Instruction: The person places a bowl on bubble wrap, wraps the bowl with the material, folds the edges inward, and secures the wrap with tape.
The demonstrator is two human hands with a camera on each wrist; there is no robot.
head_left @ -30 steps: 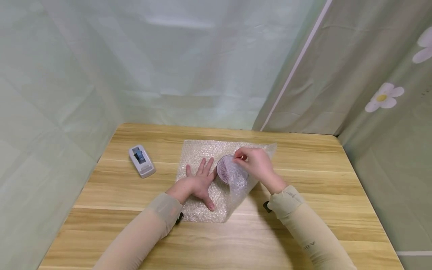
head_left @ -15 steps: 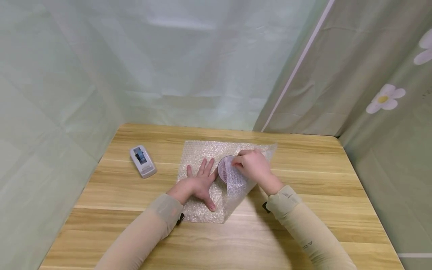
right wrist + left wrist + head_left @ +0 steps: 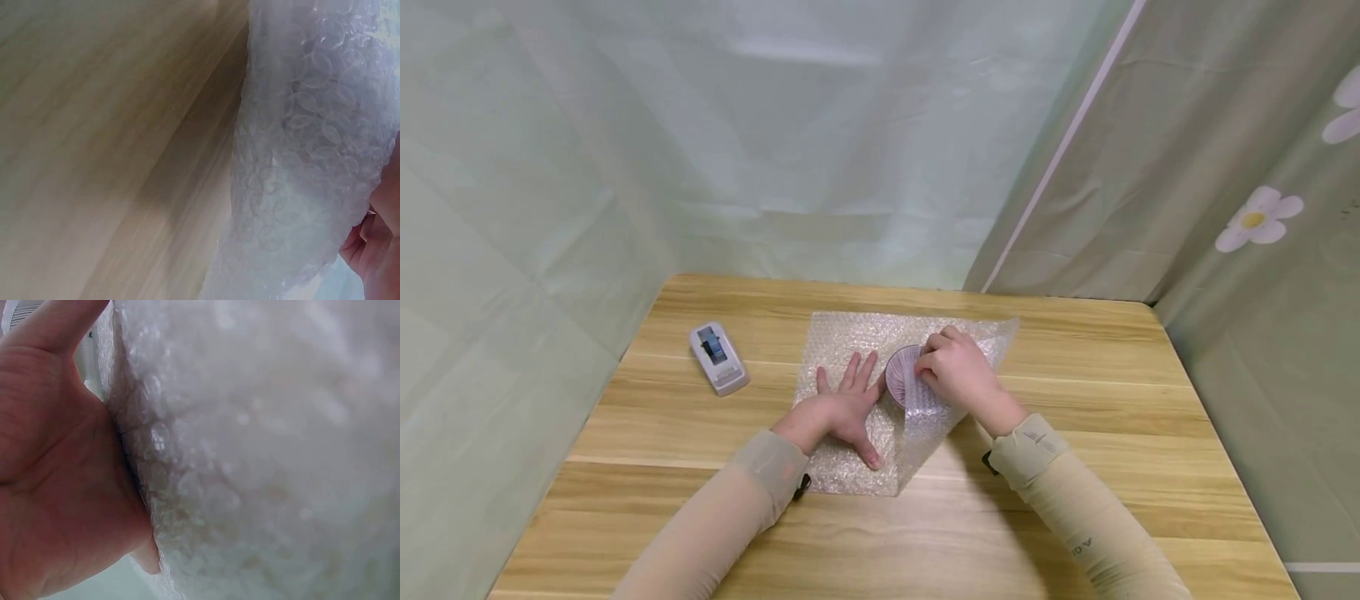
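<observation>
1. Since a second ago, the right hand [image 3: 958, 369] has been shifted slightly lower in the head view, and the free edge of the flap [image 3: 927, 421] has been drawn into a straighter line across the dish [image 3: 897, 377]. Little change is noted in the left hand [image 3: 847, 414].
2. Work status, as judged: the dish is only partly covered. Its right side is overlaid by the flap; its left side is left bare. The flap is probably kept in place by the right hand's hold alone.
3. Right hand: the flap's edge is pinched between thumb and fingers, just over the dish.
4. Left hand: fingers are spread, nothing is grasped, and the bubble wrap [image 3: 842, 333] is pressed flat. One finger is placed at the dish's rim; whether contact is made cannot be told.
5. Position: the dish is rested on the bubble wrap, between the two hands. It cannot be made out clearly in either wrist view.
6. Count: one dish; one sheet of bubble wrap; two hands; two sleeves [image 3: 722, 504]; one tape dispenser [image 3: 718, 358], so named tentatively, well apart at left; one table [image 3: 700, 492]; two printed flowers [image 3: 1259, 218], one cut by the view's edge.
</observation>
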